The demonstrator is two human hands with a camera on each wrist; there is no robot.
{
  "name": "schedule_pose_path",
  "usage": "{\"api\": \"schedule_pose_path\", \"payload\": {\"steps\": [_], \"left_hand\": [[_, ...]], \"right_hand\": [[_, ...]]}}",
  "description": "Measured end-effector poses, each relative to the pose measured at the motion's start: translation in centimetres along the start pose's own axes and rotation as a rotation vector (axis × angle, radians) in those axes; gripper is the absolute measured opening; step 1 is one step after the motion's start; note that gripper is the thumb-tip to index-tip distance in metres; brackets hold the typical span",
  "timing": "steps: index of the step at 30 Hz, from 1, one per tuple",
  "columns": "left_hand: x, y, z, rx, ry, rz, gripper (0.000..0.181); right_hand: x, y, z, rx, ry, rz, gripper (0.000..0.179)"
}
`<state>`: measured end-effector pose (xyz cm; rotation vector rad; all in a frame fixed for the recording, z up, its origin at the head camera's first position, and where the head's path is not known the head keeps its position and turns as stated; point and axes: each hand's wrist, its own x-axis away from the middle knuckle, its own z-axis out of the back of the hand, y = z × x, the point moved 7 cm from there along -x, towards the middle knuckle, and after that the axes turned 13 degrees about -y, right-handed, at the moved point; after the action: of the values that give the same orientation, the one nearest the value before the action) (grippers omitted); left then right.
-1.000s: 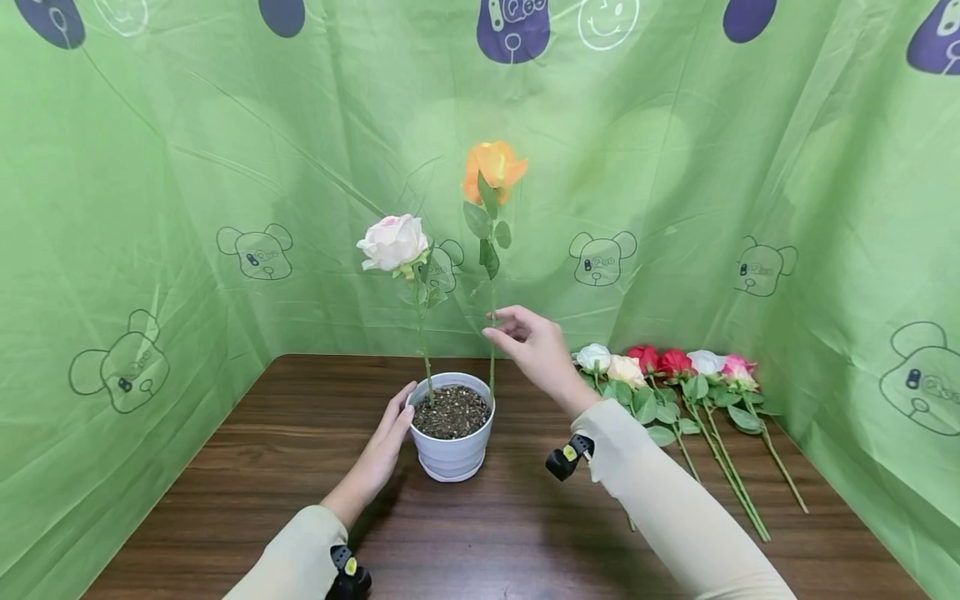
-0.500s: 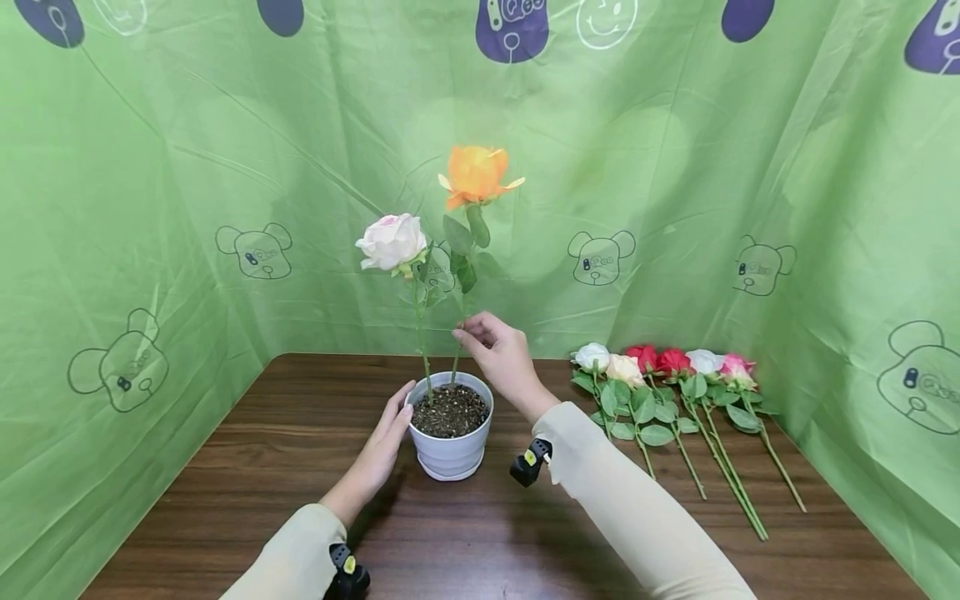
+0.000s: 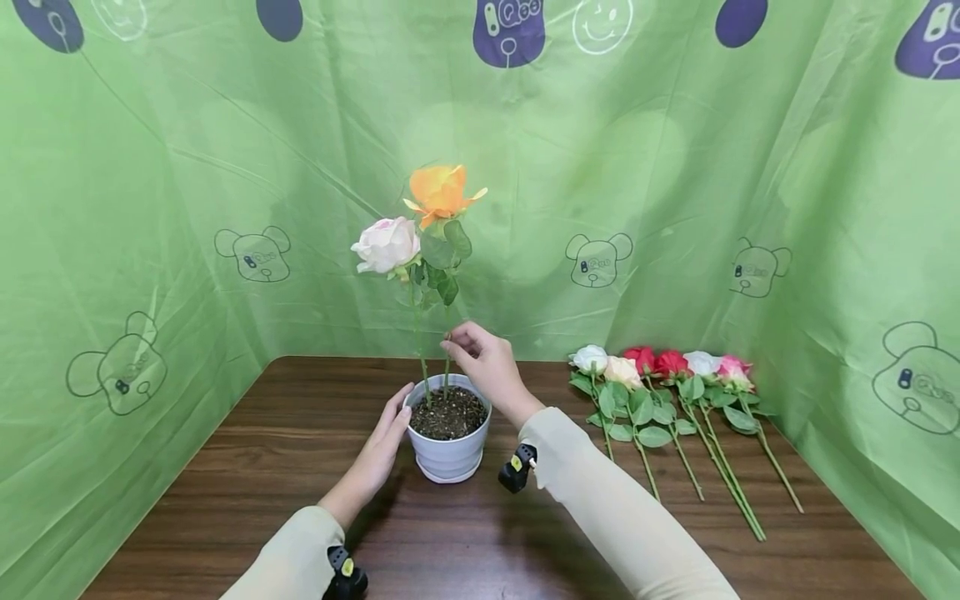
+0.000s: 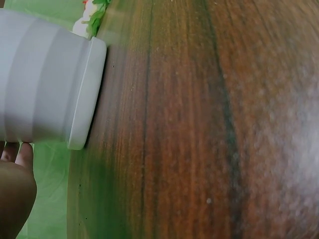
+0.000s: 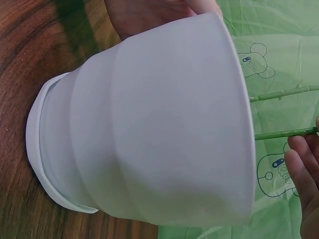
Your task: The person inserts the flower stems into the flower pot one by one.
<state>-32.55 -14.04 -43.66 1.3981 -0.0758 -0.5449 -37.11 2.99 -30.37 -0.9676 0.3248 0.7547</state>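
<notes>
A white pot (image 3: 450, 457) filled with dark soil (image 3: 456, 414) stands on the table. My left hand (image 3: 375, 450) rests against its left side, fingers extended near the rim. A pale pink rose (image 3: 386, 244) stands upright in the soil. Slightly higher, to its right, is an orange rose (image 3: 438, 190); my right hand (image 3: 487, 362) pinches its green stem (image 5: 279, 134) between thumb and fingers, above the pot. That stem's lower end meets the soil right beside the pink rose's stem. In the right wrist view the pot wall hides where both stems enter the soil.
At the right of the wooden table (image 3: 247, 467) lies a row of loose roses: white, cream, red (image 3: 671, 364) and pink (image 3: 733, 372), stems toward the front. A green printed curtain (image 3: 525, 275) encloses the table at the back and sides.
My right hand has carried the orange rose leftward and down, from beyond the pot's right rim to the soil beside the pink rose. The left hand has stayed at the pot.
</notes>
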Motion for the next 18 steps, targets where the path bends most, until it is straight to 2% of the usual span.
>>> {"api": "schedule_pose_path", "payload": {"steps": [5,12,18], "left_hand": [[0.0,0.2,0.0,0.007,-0.004,-0.002,0.05],[0.0,0.0,0.0,0.008,-0.002,0.0,0.051],[0.0,-0.1,0.0,0.006,-0.001,-0.005,0.05]], "right_hand": [[-0.1,0.5,-0.6,0.009,-0.028,-0.038,0.007],[0.3,1.0,-1.6,0.051,-0.046,-0.035,0.009],[0.5,1.4,-2.0,0.041,-0.055,-0.037,0.008]]}}
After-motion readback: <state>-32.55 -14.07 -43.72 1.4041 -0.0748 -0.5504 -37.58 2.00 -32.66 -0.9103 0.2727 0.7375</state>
